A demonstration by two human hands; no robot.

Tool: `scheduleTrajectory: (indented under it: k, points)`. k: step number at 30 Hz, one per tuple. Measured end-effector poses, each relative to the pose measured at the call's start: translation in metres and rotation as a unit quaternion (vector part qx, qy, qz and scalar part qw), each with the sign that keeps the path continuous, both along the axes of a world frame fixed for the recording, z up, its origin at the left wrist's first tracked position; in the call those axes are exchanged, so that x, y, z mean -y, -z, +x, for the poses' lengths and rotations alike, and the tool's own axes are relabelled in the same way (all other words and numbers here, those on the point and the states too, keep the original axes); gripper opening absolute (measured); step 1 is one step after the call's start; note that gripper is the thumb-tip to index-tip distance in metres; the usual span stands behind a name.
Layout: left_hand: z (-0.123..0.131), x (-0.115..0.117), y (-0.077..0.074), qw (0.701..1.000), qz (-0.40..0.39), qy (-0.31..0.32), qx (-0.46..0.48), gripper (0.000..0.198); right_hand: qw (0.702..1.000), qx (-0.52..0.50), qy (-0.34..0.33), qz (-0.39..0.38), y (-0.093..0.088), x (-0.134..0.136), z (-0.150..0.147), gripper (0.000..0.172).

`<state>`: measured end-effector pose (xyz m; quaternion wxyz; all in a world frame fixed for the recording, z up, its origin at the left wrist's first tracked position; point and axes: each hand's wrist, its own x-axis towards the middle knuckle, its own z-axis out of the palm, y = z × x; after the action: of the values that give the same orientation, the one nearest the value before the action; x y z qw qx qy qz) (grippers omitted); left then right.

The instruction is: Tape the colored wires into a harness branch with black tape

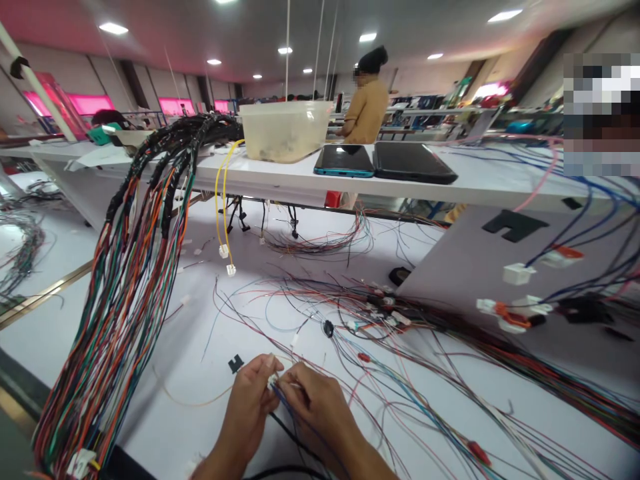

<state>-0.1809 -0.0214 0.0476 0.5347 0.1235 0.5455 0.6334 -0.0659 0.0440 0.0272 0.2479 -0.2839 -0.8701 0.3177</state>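
Low over the white table, my left hand point(250, 397) is closed on a small white connector point(273, 380), mostly hidden by the fingers. Close beside it, my right hand point(317, 400) pinches a dark blue wire point(286, 402) where it meets the connector. The fingers of both hands nearly touch. A thicker black cable point(295, 437) runs below them toward the front edge. Just left of my left hand lies a black plastic piece with notches point(235, 363). An orange wire point(200, 404) curves out from behind that hand.
A thick bundle of coloured wires point(135, 287) hangs from the shelf point(280, 179) at left. Loose wires point(450, 327) spread across the right. The shelf carries a plastic tub point(285, 130) and two phones point(345, 160). A person point(370, 107) stands beyond.
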Motion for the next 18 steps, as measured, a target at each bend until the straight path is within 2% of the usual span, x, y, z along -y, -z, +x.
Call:
scheduleTrajectory:
  k: [3,6,8,12,15,18]
  points:
    - [0.001,0.0,0.002,1.0,0.013,-0.001,0.007,0.039,0.998,-0.021,0.035,0.051,0.016,0.003,-0.006,0.032]
    - [0.002,0.001,0.005,1.0,0.012,-0.008,-0.008,0.039,0.993,-0.027,0.06,0.1,0.017,0.008,-0.01,0.033]
    - [0.003,0.001,0.007,1.0,0.017,-0.003,-0.01,0.037,0.994,-0.01,0.049,0.094,0.011,0.01,-0.01,0.029]
    - [0.004,0.001,0.004,1.0,0.013,-0.004,-0.001,0.038,0.999,-0.011,0.037,0.025,0.003,0.012,-0.005,0.019]
    - [0.005,0.001,0.003,1.0,0.003,-0.015,-0.003,0.039,0.998,-0.039,0.057,0.0,0.01,0.013,0.001,0.021]
    - [0.006,0.0,0.004,1.0,0.007,-0.004,-0.009,0.039,0.995,-0.067,0.076,0.024,0.022,0.015,0.003,0.031]
